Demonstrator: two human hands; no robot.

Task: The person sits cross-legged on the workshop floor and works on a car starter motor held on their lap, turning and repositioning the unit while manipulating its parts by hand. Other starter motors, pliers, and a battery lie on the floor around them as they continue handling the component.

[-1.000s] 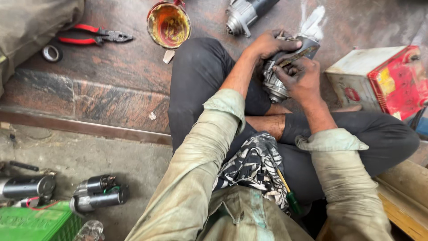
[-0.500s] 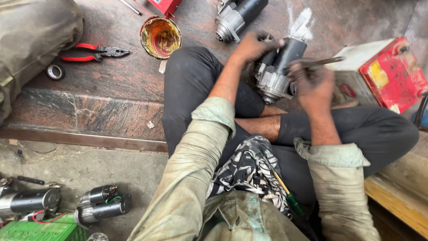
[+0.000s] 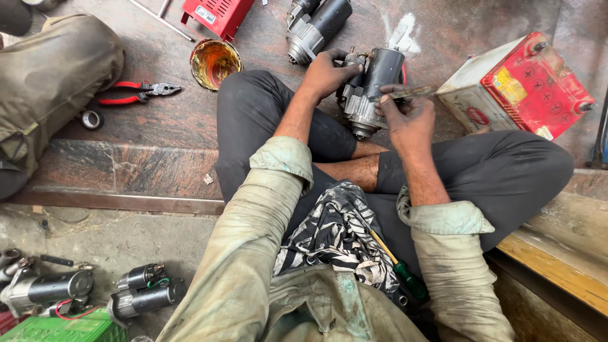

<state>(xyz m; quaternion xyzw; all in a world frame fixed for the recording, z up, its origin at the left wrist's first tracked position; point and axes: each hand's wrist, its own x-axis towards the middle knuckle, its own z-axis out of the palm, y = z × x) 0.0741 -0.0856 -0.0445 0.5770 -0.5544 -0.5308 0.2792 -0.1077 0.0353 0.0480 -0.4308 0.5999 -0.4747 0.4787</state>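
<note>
I sit cross-legged on a stone step. A black and silver starter motor (image 3: 373,85) rests between my knees. My left hand (image 3: 329,71) grips its upper left side. My right hand (image 3: 408,117) holds a thin flat metal strip (image 3: 408,94) against the motor's right side. A patterned cloth (image 3: 339,237) lies in my lap, and beside it a green-handled screwdriver (image 3: 398,269).
A second starter motor (image 3: 316,25) lies just beyond my left hand. A red and white battery (image 3: 519,85) stands at right. A round tin (image 3: 215,62), red pliers (image 3: 136,92), a red box (image 3: 218,14) and an olive bag (image 3: 54,76) are at left. More motors (image 3: 142,294) lie below.
The view has shifted, bringing the motor lower in frame. My right hand has drawn back to the motor's right side with the metal strip; my left hand keeps its grip.
</note>
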